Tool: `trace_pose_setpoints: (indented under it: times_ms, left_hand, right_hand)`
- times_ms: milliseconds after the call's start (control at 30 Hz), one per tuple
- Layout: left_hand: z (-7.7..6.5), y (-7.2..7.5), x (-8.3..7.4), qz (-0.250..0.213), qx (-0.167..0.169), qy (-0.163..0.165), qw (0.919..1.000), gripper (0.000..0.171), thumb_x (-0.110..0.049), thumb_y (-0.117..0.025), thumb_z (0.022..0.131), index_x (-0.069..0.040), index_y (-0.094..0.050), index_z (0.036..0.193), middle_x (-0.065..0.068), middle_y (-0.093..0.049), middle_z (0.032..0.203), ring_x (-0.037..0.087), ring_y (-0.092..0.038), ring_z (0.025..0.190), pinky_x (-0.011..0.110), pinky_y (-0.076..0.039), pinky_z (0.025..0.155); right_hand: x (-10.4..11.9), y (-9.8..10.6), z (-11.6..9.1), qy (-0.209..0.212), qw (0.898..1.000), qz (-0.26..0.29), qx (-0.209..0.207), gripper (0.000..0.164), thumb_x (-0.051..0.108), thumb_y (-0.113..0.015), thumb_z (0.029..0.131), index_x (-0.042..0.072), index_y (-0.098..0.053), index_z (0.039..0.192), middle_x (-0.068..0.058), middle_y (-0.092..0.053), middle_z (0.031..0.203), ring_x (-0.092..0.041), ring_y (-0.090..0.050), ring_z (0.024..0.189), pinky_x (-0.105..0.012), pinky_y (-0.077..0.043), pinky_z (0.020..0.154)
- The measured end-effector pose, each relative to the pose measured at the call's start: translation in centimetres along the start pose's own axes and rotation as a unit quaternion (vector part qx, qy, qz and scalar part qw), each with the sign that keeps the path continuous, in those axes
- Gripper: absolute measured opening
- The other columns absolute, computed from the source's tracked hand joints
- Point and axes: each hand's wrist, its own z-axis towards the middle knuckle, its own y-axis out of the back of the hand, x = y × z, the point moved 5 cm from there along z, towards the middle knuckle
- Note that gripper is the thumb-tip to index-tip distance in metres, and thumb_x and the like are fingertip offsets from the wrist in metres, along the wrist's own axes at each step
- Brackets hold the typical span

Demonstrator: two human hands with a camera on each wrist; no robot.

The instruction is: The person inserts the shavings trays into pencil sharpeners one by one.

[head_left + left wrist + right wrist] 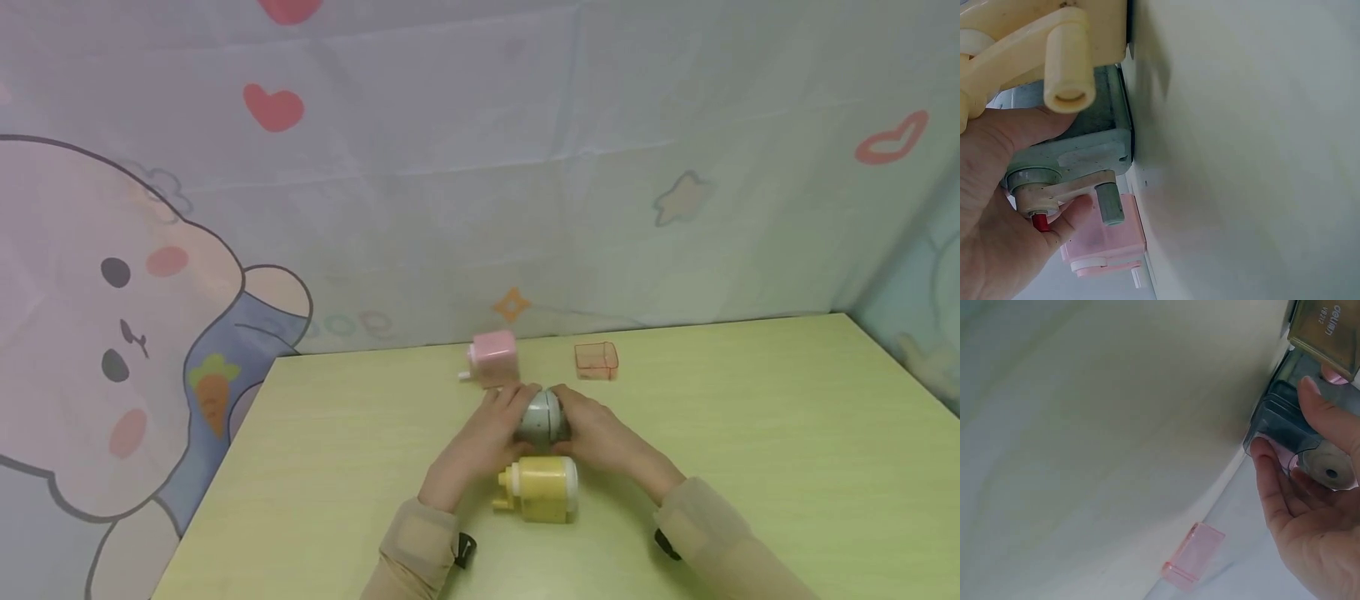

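Observation:
A grey-green crank pencil sharpener (536,422) sits between both hands at the middle of the table. My left hand (483,433) grips its crank side; in the left wrist view, thumb and fingers curl around the body beside the crank arm (1079,187) and a red tip. From the other side, my right hand (606,437) holds the opposite end, thumb and fingers about the dark see-through shavings drawer (1282,419). Just nearer stands a yellow pencil sharpener (546,490), its crank pointing left; neither hand holds it. The hands hide part of the green sharpener.
Behind the left hand is a pink pencil sharpener (496,357), crank to the left. A clear pinkish drawer (596,363) with red-looking edges lies near the table's back edge. A printed cloth (450,167) hangs behind the light yellow-green table (750,433).

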Motion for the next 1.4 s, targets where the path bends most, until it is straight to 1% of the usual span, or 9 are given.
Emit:
trace_pose_setpoints:
  times_ms: [167,300,433,633,867,1167,1400]
  left_hand:
    - [0.04,0.16,-0.08,0.001,-0.005,-0.005,1.0,0.078,-0.013,-0.074,0.07,-0.011,-0.032,0.135,0.004,-0.046,0.121,0.022,-0.039,0.105,0.035,-0.045,0.09]
    - [0.05,0.23,-0.07,0.001,-0.004,-0.004,1.0,0.077,-0.013,-0.074,0.07,-0.011,-0.032,0.135,0.004,-0.046,0.121,0.022,-0.039,0.105,0.035,-0.045,0.09]
    - [0.05,0.27,-0.04,-0.003,-0.005,-0.002,1.0,0.077,-0.011,-0.074,0.069,-0.01,-0.033,0.134,0.004,-0.046,0.121,0.022,-0.04,0.104,0.035,-0.046,0.089]
    - [-0.16,0.01,0.08,-0.011,-0.005,0.004,0.9999,0.077,-0.011,-0.074,0.069,-0.012,-0.033,0.134,0.003,-0.047,0.121,0.021,-0.04,0.104,0.035,-0.046,0.089]
    - [-0.14,-0.01,0.17,-0.001,-0.009,0.001,1.0,0.077,-0.012,-0.074,0.07,-0.012,-0.032,0.134,0.004,-0.046,0.121,0.022,-0.04,0.105,0.035,-0.046,0.089]
    - [-0.13,-0.17,0.13,-0.001,-0.009,0.001,1.0,0.075,-0.012,-0.074,0.07,-0.012,-0.033,0.134,0.005,-0.047,0.121,0.022,-0.04,0.106,0.035,-0.046,0.089]
    - [-0.01,-0.18,0.15,0.0,-0.006,0.005,1.0,0.075,-0.012,-0.073,0.071,-0.012,-0.032,0.134,0.005,-0.047,0.122,0.022,-0.039,0.107,0.036,-0.046,0.09]
  right_hand:
    - [0.13,-0.1,0.31,0.001,1.0,0.006,0.003,0.062,0.009,-0.078,0.063,0.002,-0.044,0.114,-0.009,-0.059,0.096,-0.018,-0.054,0.081,-0.04,-0.051,0.069]
    - [0.08,-0.17,0.49,0.002,1.0,0.008,0.003,0.061,0.01,-0.079,0.062,0.002,-0.044,0.112,-0.009,-0.059,0.095,-0.018,-0.054,0.08,-0.039,-0.051,0.069]
    - [-0.01,-0.27,0.62,0.001,1.0,0.022,0.007,0.061,0.011,-0.079,0.062,0.002,-0.044,0.111,-0.009,-0.059,0.095,-0.017,-0.054,0.08,-0.038,-0.051,0.069]
    - [0.0,-0.52,0.68,0.004,0.999,0.034,0.008,0.06,0.013,-0.08,0.061,0.001,-0.044,0.108,-0.01,-0.06,0.094,-0.016,-0.054,0.079,-0.037,-0.051,0.068]
    - [-0.09,-0.55,0.87,0.016,0.999,0.031,0.0,0.062,0.013,-0.08,0.06,0.0,-0.044,0.108,-0.01,-0.06,0.094,-0.017,-0.054,0.08,-0.038,-0.051,0.069]
    - [-0.23,-0.8,0.82,0.011,0.999,0.05,0.004,0.061,0.012,-0.08,0.061,0.0,-0.043,0.108,-0.012,-0.059,0.095,-0.018,-0.054,0.08,-0.038,-0.051,0.069]
    - [-0.1,-0.71,0.9,0.018,0.999,0.045,0.002,0.061,0.014,-0.08,0.061,-0.001,-0.043,0.108,-0.012,-0.059,0.094,-0.017,-0.054,0.079,-0.037,-0.051,0.067]
